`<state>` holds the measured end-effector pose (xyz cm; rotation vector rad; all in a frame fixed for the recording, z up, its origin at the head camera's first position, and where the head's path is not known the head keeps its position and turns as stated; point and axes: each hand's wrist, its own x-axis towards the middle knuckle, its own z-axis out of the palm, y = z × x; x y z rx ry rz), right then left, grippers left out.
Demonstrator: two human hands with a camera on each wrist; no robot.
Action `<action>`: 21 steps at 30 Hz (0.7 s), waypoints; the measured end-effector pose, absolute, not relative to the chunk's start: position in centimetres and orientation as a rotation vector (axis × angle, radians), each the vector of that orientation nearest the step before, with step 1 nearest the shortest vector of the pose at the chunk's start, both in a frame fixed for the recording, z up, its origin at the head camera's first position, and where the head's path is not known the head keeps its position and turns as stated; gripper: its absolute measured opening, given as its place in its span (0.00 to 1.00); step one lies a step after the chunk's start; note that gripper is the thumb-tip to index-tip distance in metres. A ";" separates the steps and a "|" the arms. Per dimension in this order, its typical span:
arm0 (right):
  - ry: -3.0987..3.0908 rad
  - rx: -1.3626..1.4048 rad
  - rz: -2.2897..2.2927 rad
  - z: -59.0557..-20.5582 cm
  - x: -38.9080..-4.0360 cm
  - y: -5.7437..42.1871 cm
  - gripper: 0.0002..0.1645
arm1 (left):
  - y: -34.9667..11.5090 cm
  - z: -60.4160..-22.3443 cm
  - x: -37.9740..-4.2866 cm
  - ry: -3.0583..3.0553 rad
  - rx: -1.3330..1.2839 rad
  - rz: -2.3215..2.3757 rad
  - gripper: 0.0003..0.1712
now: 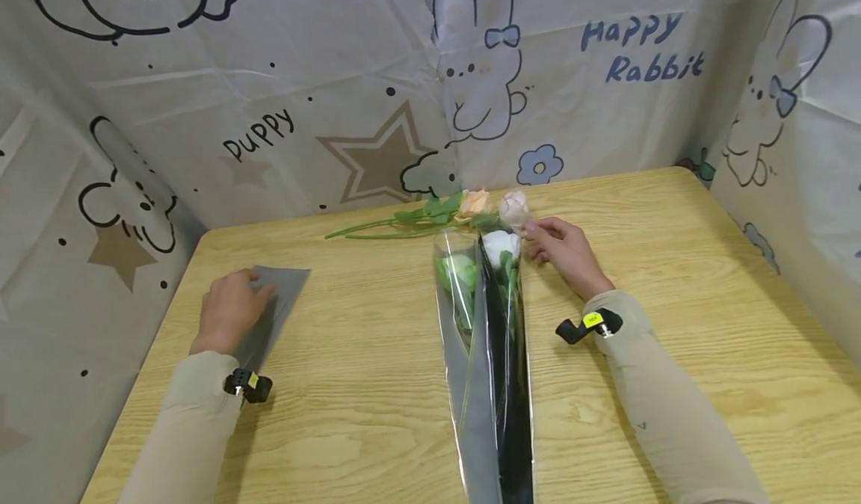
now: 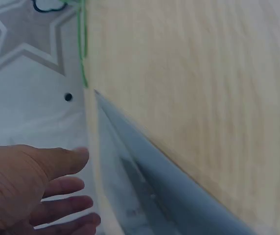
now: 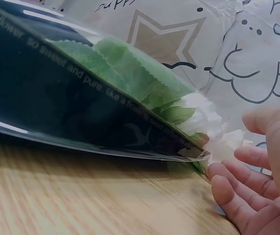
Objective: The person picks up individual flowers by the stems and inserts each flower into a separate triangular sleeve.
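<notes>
My left hand [image 1: 232, 306] is over a flat grey flower sleeve [image 1: 285, 294] at the table's left. In the left wrist view its fingers stretch towards the sleeve [image 2: 145, 176], with nothing in their grasp. A wrapping sleeve [image 1: 471, 407] with clear plastic edges and a black side lies mid-table. Inside it is a white flower [image 1: 501, 247] with green leaves. My right hand [image 1: 561, 250] is beside the sleeve's top end, fingertips right at a pale pink rose [image 1: 514, 209]. In the right wrist view thumb and fingers [image 3: 255, 186] stand apart, loosely bent.
A peach rose [image 1: 474, 203] lies behind the wrapped flower, green stems [image 1: 377, 227] pointing left. The wooden table [image 1: 363, 384] meets a printed cloth [image 1: 323, 55] at the back and sides. Printed lettering runs along the wrapping's edge in the right wrist view.
</notes>
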<state>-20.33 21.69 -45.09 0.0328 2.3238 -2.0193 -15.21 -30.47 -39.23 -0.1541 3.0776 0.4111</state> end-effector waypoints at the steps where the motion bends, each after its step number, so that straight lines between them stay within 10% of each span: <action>1: 2.317 0.031 -2.031 -45.1 -20.3 21.7 0.32 | -30.7 -39.4 -15.2 3.065 -0.171 0.403 0.32; 21: 2.332 0.015 -2.023 -45.1 -20.2 21.9 0.30 | -30.3 -41.0 -14.7 3.066 -0.207 0.387 0.24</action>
